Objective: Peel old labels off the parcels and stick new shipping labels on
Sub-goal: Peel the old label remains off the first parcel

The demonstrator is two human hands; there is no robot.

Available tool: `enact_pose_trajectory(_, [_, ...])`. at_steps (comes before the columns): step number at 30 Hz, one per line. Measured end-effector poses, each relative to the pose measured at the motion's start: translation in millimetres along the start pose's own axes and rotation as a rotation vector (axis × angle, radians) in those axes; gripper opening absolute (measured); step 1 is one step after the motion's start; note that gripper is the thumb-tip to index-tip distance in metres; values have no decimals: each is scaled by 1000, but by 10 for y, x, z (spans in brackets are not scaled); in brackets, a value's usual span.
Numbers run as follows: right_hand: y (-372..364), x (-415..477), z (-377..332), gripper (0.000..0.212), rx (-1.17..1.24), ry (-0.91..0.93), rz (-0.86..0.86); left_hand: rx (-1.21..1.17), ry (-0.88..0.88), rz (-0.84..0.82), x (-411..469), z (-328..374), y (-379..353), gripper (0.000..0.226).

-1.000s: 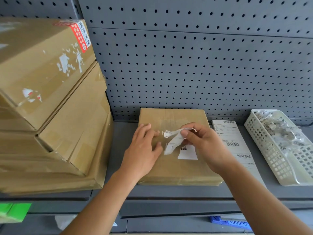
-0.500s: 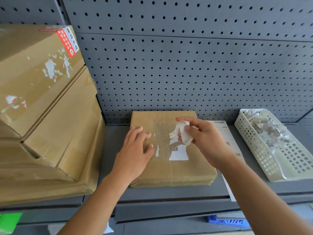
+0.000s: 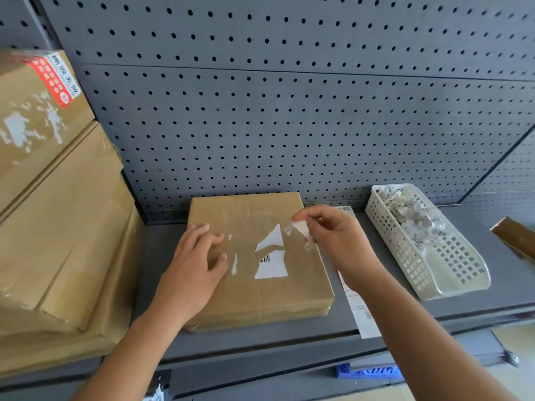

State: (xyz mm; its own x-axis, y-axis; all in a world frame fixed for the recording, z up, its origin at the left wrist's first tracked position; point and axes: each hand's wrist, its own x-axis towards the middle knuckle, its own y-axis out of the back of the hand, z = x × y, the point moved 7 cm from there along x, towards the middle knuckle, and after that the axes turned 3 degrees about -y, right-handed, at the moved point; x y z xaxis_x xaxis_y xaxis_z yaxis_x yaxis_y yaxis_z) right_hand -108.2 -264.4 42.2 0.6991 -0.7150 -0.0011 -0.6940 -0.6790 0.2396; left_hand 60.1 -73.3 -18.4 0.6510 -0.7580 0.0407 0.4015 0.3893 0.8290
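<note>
The cardboard parcel (image 3: 260,296) is pressed under the flat left hand (image 3: 191,273); a torn label scrap (image 3: 301,228) is pinched by the right hand (image 3: 335,238).

Right hand (image 3: 333,238) pinches label scrap (image 3: 299,228) above parcel (image 3: 260,296).

Flat brown parcel (image 3: 260,296), torn white barcode label remnant (image 3: 272,269) stuck on top, peeled scrap (image 3: 299,228) seemingly lifted clear

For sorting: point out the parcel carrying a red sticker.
The top box of the left stack; the box below it and the flat middle parcel carry none.
</note>
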Motion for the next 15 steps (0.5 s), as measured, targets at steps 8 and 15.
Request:
enact_pose_trajectory(8, [310,-62,29,27,28,-11,27,-14,-9,12,12,-9,-10,43])
enact_pose_trajectory(15, [541,-128,144,41,-8,-37,-44,-21,-12,21,14,-20,-12,42])
